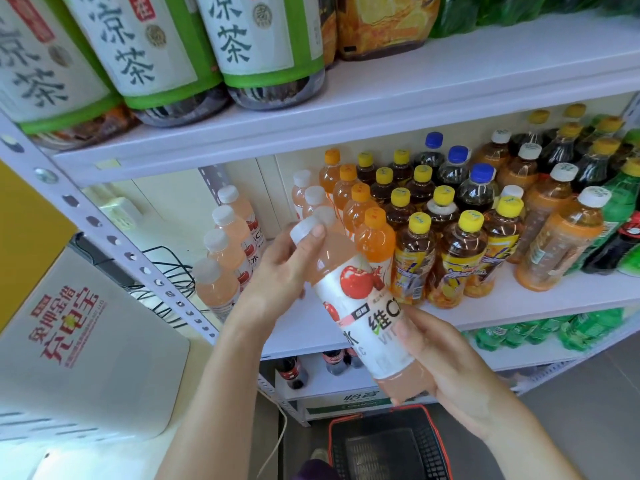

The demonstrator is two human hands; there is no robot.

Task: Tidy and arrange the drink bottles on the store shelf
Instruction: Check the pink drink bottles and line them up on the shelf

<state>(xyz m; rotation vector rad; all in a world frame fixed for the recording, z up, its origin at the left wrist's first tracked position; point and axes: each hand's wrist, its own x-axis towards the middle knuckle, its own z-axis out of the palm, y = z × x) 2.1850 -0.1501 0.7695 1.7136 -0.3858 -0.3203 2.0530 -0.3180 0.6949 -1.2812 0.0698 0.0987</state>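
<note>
Store shelf (pixel 540 303), middle tier, bottles standing in rows. Both my hands are closed on one pink bottle (pixel 356 299), held tilted in front of the shelf and not resting on it. My left hand (pixel 277 271) curls round the neck, thumb on the cap (pixel 304 230); my right hand (pixel 446 372) wraps the base. Orange bottles (pixel 375 237) stand just behind it. A matching pink row (pixel 221 258) stands at the left, with bare shelf between. Risks, as I judge them: swinging the cap end inward could knock the front orange bottle and topple its row; a slack grip would drop the bottle toward the basket (pixel 388 441) below.
</note>
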